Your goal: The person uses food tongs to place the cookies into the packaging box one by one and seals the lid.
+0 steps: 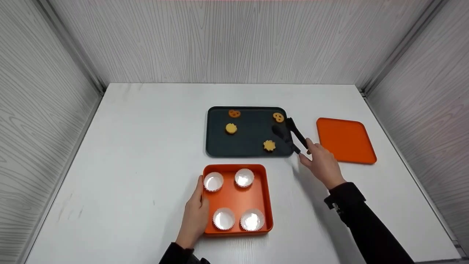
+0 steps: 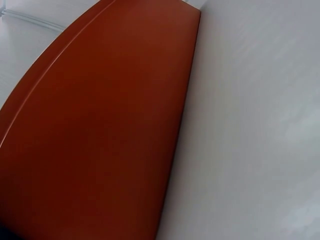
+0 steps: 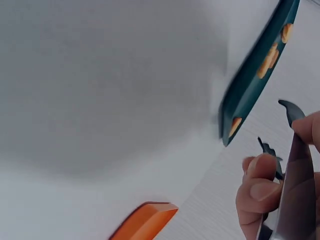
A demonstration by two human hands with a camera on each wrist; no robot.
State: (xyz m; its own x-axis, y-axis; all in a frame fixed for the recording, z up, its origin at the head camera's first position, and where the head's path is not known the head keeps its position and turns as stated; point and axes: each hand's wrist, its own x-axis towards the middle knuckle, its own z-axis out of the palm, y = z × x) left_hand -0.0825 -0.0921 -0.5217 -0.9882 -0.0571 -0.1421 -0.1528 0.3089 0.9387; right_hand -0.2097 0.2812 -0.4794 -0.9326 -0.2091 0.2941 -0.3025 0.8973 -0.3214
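My right hand (image 1: 322, 165) holds a pair of black tongs (image 1: 298, 134) between thumb and fingers. The tongs' tips are apart, over the right edge of a dark green tray (image 1: 249, 128), close to a pretzel-shaped cookie (image 1: 278, 117). In the right wrist view, fingers (image 3: 260, 195) grip the tongs' handles. My left hand (image 1: 194, 216) holds the left wall of an orange square box (image 1: 238, 200), its thumb side at the rim. Several white paper baking cups (image 1: 244, 178) stand in that box. The left wrist view shows only the box's outer wall (image 2: 105, 125) and the tabletop.
A browner pretzel cookie (image 1: 234, 113), a round yellow cookie (image 1: 231, 128) and a flower-shaped cookie (image 1: 269, 145) lie on the green tray. A flat orange square lid or tray (image 1: 346, 141) lies to the right. Pale wood-grain panels (image 1: 227, 44) enclose the white table (image 1: 128, 165).
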